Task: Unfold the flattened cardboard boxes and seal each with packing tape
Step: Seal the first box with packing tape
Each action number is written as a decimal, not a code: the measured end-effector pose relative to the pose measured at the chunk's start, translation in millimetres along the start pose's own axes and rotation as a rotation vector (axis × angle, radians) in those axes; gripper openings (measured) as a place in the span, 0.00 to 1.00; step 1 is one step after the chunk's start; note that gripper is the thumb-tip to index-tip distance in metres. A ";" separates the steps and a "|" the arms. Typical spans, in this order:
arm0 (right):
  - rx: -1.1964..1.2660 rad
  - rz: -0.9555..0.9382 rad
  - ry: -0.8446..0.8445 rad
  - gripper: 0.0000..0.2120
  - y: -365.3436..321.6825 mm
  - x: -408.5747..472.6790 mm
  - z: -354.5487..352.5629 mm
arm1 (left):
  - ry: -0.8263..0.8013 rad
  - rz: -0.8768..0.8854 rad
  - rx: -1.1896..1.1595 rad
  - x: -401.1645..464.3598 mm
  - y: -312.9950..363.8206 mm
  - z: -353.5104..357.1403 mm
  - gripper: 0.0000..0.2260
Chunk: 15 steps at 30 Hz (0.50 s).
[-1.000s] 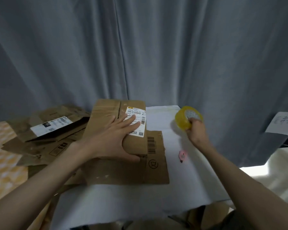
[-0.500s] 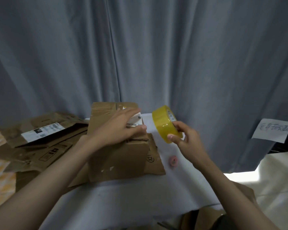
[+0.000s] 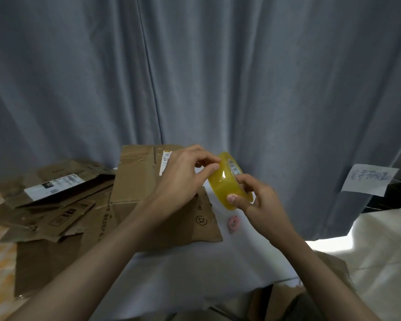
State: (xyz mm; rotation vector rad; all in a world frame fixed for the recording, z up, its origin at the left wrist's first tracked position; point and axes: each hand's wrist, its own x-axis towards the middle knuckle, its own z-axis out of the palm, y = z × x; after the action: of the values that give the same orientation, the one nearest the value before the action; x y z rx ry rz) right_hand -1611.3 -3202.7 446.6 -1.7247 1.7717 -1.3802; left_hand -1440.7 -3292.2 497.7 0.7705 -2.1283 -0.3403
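1. The yellow tape roll [image 3: 227,181] is held on edge in the air by the right hand [image 3: 259,205], thumb and fingers curled round its lower rim.
2. The roll's upper edge is pinched by the fingertips [image 3: 214,167] of the left hand [image 3: 183,177], as if at the tape's end; the end itself cannot be made out.
3. Just behind and below the left hand, an unfolded cardboard box [image 3: 137,177] stands closed, so its inside is hidden; its white label [image 3: 166,158] is partly covered.
4. A flat cardboard sheet [image 3: 204,221] lies under the box, and flattened boxes [image 3: 56,200] are piled to the left.
5. A small pink object [image 3: 233,224], too blurred to identify, lies on the white table [image 3: 195,274].
6. A grey curtain [image 3: 241,77] hangs behind, with an illegible paper note [image 3: 369,179] at the right.
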 end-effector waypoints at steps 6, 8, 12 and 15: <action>-0.028 -0.022 -0.028 0.13 -8.7 -6.5 -6.3 | -0.040 -0.165 -0.055 3.9 11.0 -5.0 0.02; -0.078 -0.019 -0.057 0.12 -10.2 -7.5 -8.1 | -0.085 -0.197 -0.034 3.8 9.6 -3.6 0.04; -0.076 0.010 -0.105 0.15 -15.8 -13.3 -9.3 | -0.162 -0.231 0.039 -2.8 7.8 2.3 0.06; -0.075 0.061 -0.144 0.12 -18.4 -14.3 -9.7 | -0.231 -0.193 0.088 -8.0 8.9 3.2 0.05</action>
State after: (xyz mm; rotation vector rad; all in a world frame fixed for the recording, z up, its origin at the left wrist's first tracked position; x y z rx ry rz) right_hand -1604.5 -3182.5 460.1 -1.7456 1.8008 -1.1481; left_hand -1443.1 -3280.3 495.1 1.0337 -2.3016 -0.4595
